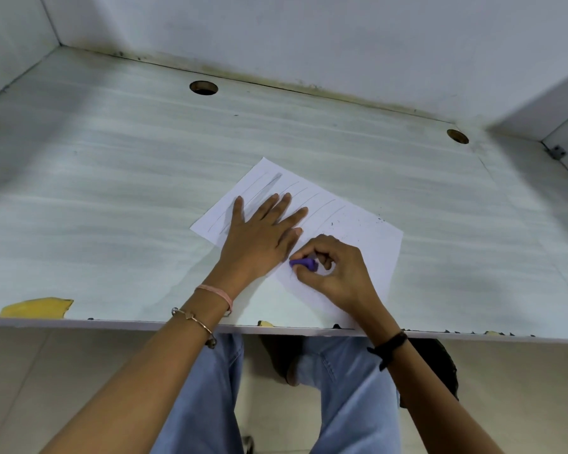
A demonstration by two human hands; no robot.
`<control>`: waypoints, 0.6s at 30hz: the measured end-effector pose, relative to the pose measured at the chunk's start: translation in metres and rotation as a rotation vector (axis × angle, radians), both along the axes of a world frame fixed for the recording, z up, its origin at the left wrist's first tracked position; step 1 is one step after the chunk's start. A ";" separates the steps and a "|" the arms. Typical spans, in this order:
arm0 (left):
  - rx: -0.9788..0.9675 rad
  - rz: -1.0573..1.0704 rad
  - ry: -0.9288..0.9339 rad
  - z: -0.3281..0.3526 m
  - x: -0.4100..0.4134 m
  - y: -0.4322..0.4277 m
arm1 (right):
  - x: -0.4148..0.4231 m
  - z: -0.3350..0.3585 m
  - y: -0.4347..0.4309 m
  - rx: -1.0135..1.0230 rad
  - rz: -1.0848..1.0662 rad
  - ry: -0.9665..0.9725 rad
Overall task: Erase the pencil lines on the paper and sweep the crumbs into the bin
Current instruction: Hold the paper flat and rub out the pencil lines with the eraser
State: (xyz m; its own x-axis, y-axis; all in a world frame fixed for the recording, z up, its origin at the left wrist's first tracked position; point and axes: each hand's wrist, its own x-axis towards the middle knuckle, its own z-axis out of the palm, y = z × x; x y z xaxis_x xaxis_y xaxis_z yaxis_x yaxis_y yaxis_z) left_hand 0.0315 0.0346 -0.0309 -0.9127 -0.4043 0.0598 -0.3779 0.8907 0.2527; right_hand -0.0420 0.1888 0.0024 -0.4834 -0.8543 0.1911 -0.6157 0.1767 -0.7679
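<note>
Where the near edge of the desk (112, 191) cuts across the view, both forearms cross it from six o'clock, above knees in blue jeans (351, 404). The left wrist wears a pink band and a thin bangle, and the right wrist wears a dark strap.

Just past that edge, the right hand (335, 273) has its fingers curled and pinches a purple eraser (304, 263) between thumb and fingertips. The eraser's end is down on the paper (368, 237).

At ten o'clock of the right hand, just beside it, the left hand (263, 234) lies palm down with straight, spread fingers, pressing on the sheet's left half. The eraser sits at about four o'clock of this hand, close under its thumb.

The sheet lies turned on the desk, with one corner reaching the near edge. Pencil lines (322, 208) run out from under the left fingers towards one o'clock. A smudged grey band (266, 188) lies at twelve o'clock of the left hand. Dark crumbs (379, 219) speckle the sheet's far right part, at one o'clock of the right hand.

Farther back, two round holes (203, 87) are cut in the desk, at eleven and two o'clock of the sheet. A pale wall (309, 34) stands behind them.
</note>
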 end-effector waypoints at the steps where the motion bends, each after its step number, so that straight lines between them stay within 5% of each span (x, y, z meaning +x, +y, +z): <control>1: -0.001 -0.002 0.004 0.000 0.000 0.000 | 0.001 0.000 0.001 0.031 0.043 0.014; 18: -0.012 -0.008 -0.014 0.000 -0.001 0.000 | 0.000 0.011 0.003 0.113 0.090 0.048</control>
